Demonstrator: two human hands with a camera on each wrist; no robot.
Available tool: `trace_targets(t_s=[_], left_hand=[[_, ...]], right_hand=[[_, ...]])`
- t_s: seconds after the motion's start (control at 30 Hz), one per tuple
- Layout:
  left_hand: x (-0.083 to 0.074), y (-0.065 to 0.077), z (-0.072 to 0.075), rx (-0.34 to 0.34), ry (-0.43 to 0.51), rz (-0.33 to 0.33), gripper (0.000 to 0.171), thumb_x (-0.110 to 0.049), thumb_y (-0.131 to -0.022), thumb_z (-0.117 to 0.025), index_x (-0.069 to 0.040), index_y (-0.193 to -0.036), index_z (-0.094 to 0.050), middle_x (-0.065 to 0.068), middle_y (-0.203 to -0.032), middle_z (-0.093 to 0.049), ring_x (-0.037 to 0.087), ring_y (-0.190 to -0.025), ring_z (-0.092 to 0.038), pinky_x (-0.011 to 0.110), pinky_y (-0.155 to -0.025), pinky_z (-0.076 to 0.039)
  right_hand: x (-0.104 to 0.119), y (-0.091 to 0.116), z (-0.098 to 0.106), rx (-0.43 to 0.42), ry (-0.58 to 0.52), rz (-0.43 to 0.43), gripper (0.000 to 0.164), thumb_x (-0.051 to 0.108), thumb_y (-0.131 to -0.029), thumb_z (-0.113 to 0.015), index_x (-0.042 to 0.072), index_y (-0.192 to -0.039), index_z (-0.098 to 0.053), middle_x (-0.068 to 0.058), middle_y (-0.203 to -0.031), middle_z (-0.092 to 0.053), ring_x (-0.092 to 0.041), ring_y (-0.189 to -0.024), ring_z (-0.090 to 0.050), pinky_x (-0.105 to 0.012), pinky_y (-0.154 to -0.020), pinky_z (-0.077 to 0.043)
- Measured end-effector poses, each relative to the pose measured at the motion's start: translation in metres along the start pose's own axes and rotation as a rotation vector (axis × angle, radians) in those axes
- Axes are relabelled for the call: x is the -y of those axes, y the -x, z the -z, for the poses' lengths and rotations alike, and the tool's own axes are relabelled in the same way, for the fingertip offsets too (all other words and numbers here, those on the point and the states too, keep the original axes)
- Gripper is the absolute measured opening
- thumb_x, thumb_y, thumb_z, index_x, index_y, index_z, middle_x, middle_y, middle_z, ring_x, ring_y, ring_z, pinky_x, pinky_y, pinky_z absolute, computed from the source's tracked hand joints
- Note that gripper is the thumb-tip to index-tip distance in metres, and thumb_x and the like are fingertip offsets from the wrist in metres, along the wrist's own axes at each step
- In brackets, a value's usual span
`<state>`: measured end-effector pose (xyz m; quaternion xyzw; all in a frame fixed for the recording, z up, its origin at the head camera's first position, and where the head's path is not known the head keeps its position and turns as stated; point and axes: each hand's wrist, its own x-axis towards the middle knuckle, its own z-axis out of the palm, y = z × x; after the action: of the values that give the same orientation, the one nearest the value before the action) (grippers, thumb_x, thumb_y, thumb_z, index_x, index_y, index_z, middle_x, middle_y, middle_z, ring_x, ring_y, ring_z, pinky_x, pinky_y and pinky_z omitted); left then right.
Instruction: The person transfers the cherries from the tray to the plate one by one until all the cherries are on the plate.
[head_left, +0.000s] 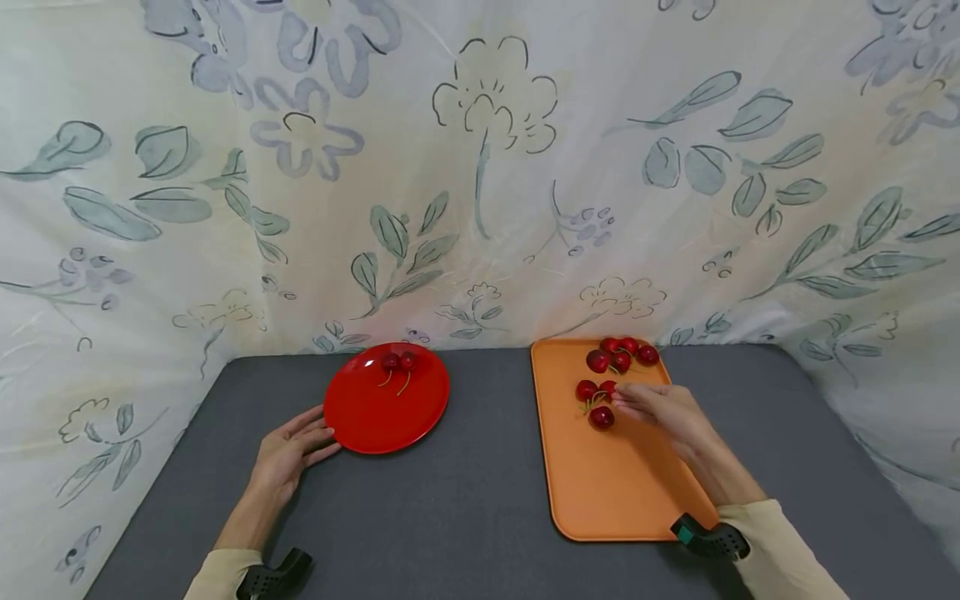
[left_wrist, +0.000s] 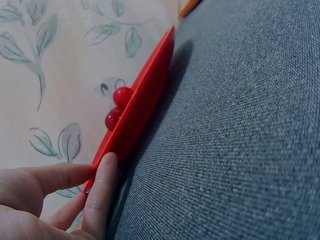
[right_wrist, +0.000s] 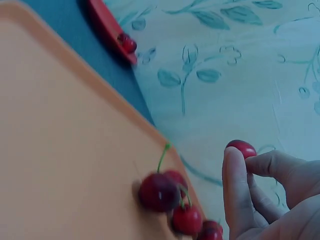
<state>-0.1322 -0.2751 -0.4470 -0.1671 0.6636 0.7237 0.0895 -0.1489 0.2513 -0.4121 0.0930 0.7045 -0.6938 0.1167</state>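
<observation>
At its left edge the red plate [head_left: 386,421] is pinched by my left hand [head_left: 283,457]; the left wrist view shows fingers [left_wrist: 102,182] on both sides of the rim. Two cherries [head_left: 399,361] with stems lie on the plate's far part. Over the orange tray [head_left: 600,487], my right hand [head_left: 673,414] pinches a red cherry [right_wrist: 243,148] between thumb and fingertips. Beside it on the tray are more stemmed cherries [head_left: 602,417], one dark red. Another group of several cherries [head_left: 621,361] sits at the tray's far right.
A dark grey cloth-covered table [head_left: 465,500] lies under the plate and tray, with a gap between them. Behind it hangs a floral curtain [head_left: 495,183], close to the far rims of both. The tray has a low raised rim.
</observation>
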Motion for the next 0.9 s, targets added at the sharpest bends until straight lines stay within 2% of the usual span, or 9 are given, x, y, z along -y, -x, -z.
trace_targets(t_s=[0.17, 0.3, 0.63, 0.77, 0.9], left_hand=[[0.002, 0.003, 0.000, 0.002, -0.008, -0.020, 0.060, -0.005, -0.100, -0.054, -0.004, -0.154, -0.028, 0.004, -0.131, -0.058, 0.007, -0.096, -0.067, 0.033, -0.088, -0.057], [0.004, 0.005, 0.000, -0.008, -0.013, -0.029, 0.059, -0.006, -0.100, -0.054, -0.004, -0.154, -0.029, 0.002, -0.129, -0.059, 0.006, -0.097, -0.067, 0.032, -0.088, -0.057], [0.006, 0.009, 0.001, -0.008, 0.000, -0.045, 0.058, -0.004, -0.100, -0.054, -0.004, -0.153, -0.030, -0.001, -0.125, -0.061, 0.007, -0.098, -0.067, 0.033, -0.089, -0.056], [0.007, 0.011, 0.001, -0.010, 0.006, -0.045, 0.058, -0.004, -0.100, -0.054, -0.003, -0.153, -0.030, -0.003, -0.123, -0.062, 0.007, -0.098, -0.067, 0.033, -0.089, -0.056], [0.009, 0.012, -0.001, -0.017, 0.010, -0.043, 0.058, -0.005, -0.100, -0.054, -0.004, -0.153, -0.030, -0.001, -0.125, -0.061, 0.007, -0.097, -0.067, 0.033, -0.089, -0.056]], right_hand=[[0.005, -0.007, -0.021, 0.074, -0.033, 0.025, 0.047, 0.012, -0.102, -0.053, -0.021, -0.134, -0.043, 0.001, -0.095, -0.071, -0.006, -0.086, -0.070, -0.026, -0.086, -0.057], [0.011, -0.011, -0.039, 0.127, -0.037, 0.040, 0.044, 0.010, -0.102, -0.051, -0.021, -0.132, -0.044, -0.004, -0.099, -0.072, -0.008, -0.086, -0.071, -0.029, -0.088, -0.056], [0.020, -0.023, -0.089, 0.201, -0.100, 0.013, 0.040, 0.007, -0.099, -0.056, -0.020, -0.128, -0.051, -0.015, -0.100, -0.072, -0.014, -0.085, -0.071, -0.036, -0.092, -0.053], [0.021, -0.029, -0.109, 0.226, -0.097, -0.003, 0.037, 0.010, -0.097, -0.061, -0.016, -0.124, -0.058, -0.018, -0.102, -0.072, -0.015, -0.085, -0.072, -0.030, -0.087, -0.057], [0.019, -0.035, -0.127, 0.243, -0.126, -0.029, 0.033, 0.009, -0.095, -0.065, -0.014, -0.118, -0.063, -0.015, -0.096, -0.073, -0.015, -0.082, -0.072, -0.028, -0.083, -0.059]])
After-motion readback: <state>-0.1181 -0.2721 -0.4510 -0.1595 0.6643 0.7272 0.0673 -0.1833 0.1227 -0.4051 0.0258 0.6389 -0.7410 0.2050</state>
